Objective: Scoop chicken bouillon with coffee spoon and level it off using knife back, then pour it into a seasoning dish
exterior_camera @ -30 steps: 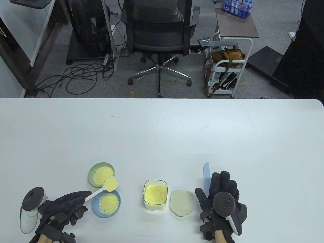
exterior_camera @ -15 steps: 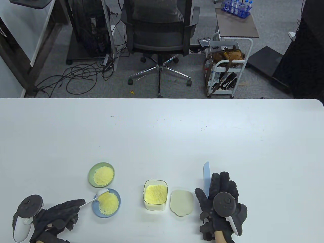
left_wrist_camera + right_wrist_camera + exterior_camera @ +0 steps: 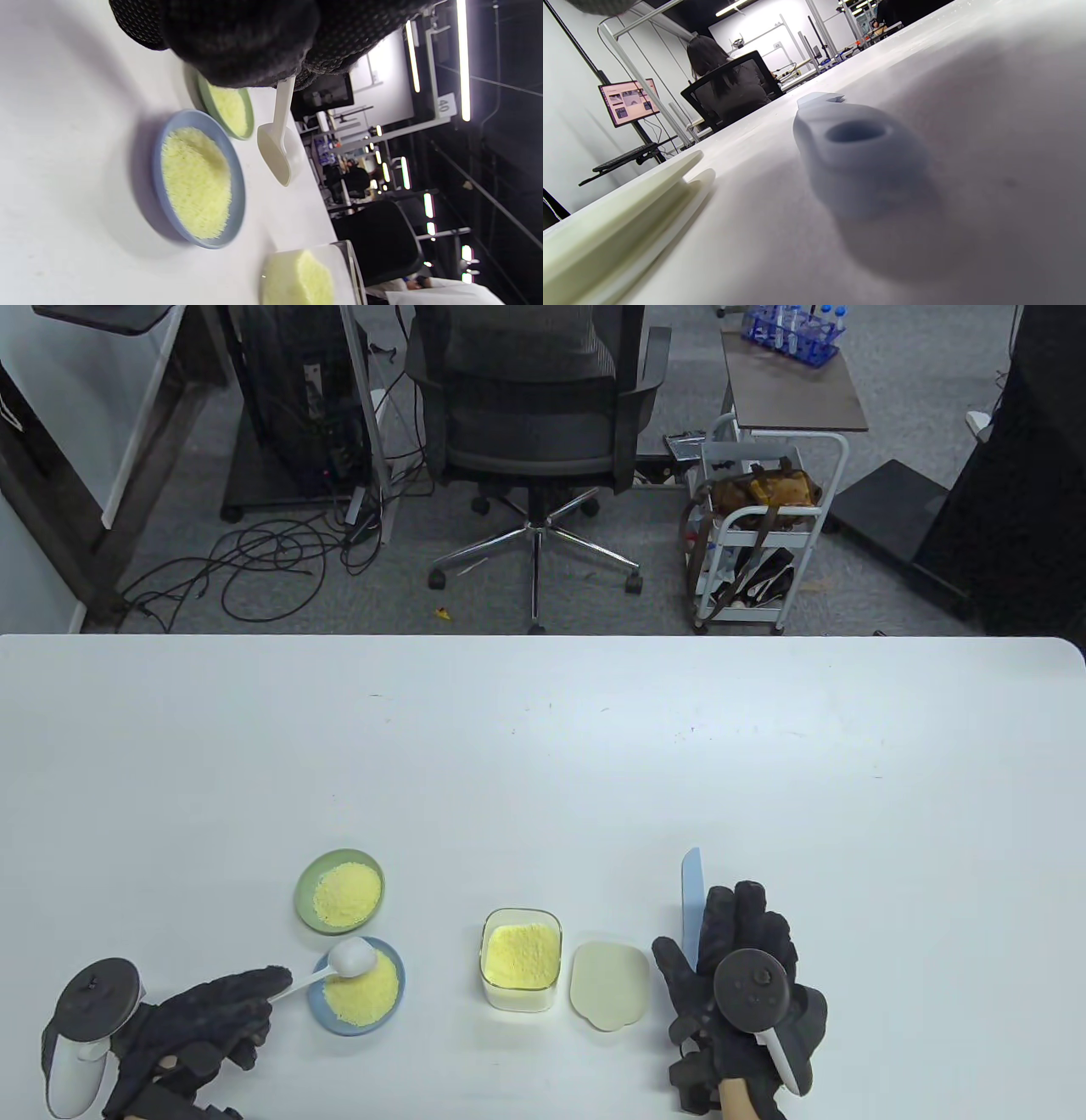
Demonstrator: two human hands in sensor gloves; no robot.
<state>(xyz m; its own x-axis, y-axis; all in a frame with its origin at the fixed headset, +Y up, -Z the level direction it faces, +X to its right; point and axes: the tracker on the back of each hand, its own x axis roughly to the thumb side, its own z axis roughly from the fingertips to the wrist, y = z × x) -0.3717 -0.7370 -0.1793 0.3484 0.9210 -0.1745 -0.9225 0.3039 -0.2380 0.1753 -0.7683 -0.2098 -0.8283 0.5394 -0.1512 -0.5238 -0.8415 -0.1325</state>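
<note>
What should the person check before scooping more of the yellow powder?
1. Is the spoon held firmly? Ok: the left hand pinches its handle.
2. Is the spoon empty? Cannot tell: it is turned bowl-down over the blue dish, so its inside is hidden.
3. Is the container open? Ok: the lid lies beside it and powder shows inside.
4. Is the knife ready for levelling? Not ok: it lies on the table and the right hand rests flat on it without gripping it.
5. Is the way to the container free? Ok: nothing stands between the blue dish and it.
</note>
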